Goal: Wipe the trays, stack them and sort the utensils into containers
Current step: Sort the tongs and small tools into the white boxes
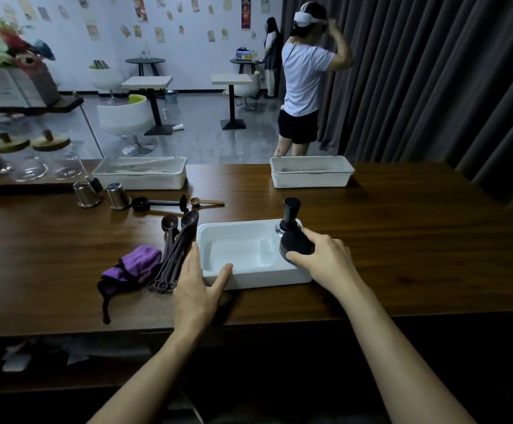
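Left hand [198, 289] is pretty much flat, fingers straight along the near-left corner of the white tray [249, 278], thumb lying on its rim. Right hand [325, 258] is wrapped around a black tamper-like tool [292, 237] standing at the tray's right end. The tray sits mid-counter [402, 240], just beside a bundle of dark spoons [177, 249] and a purple cloth [132, 266].

Tray [267, 278] white, mid-table [402, 240]. Left hand [198, 284] at tray's 7 o'clock corner: fingers straight along wall, thumb on near rim. Right hand [325, 258] grips black grinder [293, 237], upright at tray's 3 o'clock end. Brown spoons [175, 249] bundled just beside tray at 9; purple cloth [132, 266] beyond them. Scoop [154, 204], wooden spoon [206, 202], two steel cups [118, 195] at 10–11. Lidded box [140, 172] at 11, open box [311, 172] at 1, far edge.
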`<state>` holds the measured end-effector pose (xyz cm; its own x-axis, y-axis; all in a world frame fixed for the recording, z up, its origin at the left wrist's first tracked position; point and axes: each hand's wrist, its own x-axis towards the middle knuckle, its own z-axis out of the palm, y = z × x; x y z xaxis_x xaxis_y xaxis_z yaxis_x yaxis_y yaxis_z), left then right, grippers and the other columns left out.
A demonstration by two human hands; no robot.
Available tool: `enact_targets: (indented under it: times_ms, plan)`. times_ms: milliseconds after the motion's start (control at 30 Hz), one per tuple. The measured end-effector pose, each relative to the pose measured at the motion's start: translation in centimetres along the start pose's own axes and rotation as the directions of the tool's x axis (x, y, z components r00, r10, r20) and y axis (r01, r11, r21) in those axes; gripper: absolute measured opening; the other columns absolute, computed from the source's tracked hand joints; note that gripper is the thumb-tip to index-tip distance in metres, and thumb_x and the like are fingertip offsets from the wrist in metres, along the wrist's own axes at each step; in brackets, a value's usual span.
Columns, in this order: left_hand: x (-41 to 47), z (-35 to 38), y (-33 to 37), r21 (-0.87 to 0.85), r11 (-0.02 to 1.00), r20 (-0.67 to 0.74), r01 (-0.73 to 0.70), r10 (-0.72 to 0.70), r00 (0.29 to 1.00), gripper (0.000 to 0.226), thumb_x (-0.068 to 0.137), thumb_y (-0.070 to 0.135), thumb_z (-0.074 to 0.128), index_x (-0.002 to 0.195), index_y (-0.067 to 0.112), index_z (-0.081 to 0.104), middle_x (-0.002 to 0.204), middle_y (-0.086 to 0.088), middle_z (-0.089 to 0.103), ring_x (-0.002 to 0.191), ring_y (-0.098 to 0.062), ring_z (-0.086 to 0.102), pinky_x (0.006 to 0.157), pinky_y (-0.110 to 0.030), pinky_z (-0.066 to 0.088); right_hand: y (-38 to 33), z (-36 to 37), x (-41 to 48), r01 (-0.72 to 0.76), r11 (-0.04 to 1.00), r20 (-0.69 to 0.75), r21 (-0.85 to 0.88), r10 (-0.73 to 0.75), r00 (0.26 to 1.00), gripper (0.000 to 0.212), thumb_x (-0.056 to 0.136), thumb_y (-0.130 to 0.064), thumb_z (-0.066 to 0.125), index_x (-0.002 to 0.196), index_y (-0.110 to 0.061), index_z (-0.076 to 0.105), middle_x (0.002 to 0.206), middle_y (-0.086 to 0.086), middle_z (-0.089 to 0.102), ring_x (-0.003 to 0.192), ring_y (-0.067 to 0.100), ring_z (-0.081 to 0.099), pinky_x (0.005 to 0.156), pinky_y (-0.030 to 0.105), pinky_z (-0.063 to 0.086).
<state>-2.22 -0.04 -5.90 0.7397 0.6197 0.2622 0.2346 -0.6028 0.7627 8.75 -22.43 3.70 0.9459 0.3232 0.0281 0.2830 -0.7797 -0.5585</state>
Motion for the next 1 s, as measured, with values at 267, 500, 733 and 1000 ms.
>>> enact_targets:
  times_ms: [267,500,733,1000]
  plan:
    - [-0.1,-0.2,0.2,-0.005,1.0,0.006,-0.001,0.001,1.0,0.094,0.087,0.069,0.06,0.162,0.026,0.023,0.156,0.006,0.043,0.138,-0.015,0.046,0.109,-0.046,0.047,0.7,0.0,0.5,0.02,0.998,0.021,-0.062,-0.018,1.0,0.042,0.081,-0.05,0.062,0.121,-0.038,0.06,0.099,-0.004,0.07,0.095,0.028,0.063,0.072,0.035,0.048]
    - [0.0,0.0,-0.1,0.021,1.0,0.012,0.001,-0.002,1.0,0.1,0.083,0.076,0.056,0.162,0.027,0.021,0.154,0.004,0.046,0.136,-0.017,0.048,0.107,-0.047,0.048,0.8,0.4,0.9,0.021,0.991,0.008,-0.134,-0.02,1.0,0.035,0.079,-0.051,0.06,0.109,-0.032,0.06,0.099,0.0,0.07,0.092,0.03,0.062,0.069,0.034,0.045]
    - [-0.1,0.0,0.2,0.027,1.0,-0.006,0.006,-0.005,1.0,0.096,0.085,0.07,0.06,0.162,0.026,0.024,0.155,0.004,0.046,0.137,-0.016,0.047,0.109,-0.042,0.046,0.5,0.3,1.7,0.036,0.975,0.031,-0.217,-0.029,0.999,0.036,0.079,-0.047,0.065,0.106,-0.024,0.063,0.1,0.006,0.069,0.093,0.032,0.063,0.075,0.038,0.054]
    - [-0.1,0.0,0.3,0.032,0.999,-0.016,0.015,-0.015,1.0,0.094,0.085,0.07,0.062,0.161,0.026,0.027,0.15,0.005,0.05,0.132,-0.014,0.05,0.105,-0.035,0.045,0.8,0.0,2.1,0.097,0.963,0.069,-0.253,-0.082,0.994,0.039,0.084,-0.051,0.063,0.113,-0.025,0.063,0.1,0.004,0.069,0.093,0.029,0.063,0.071,0.034,0.05]
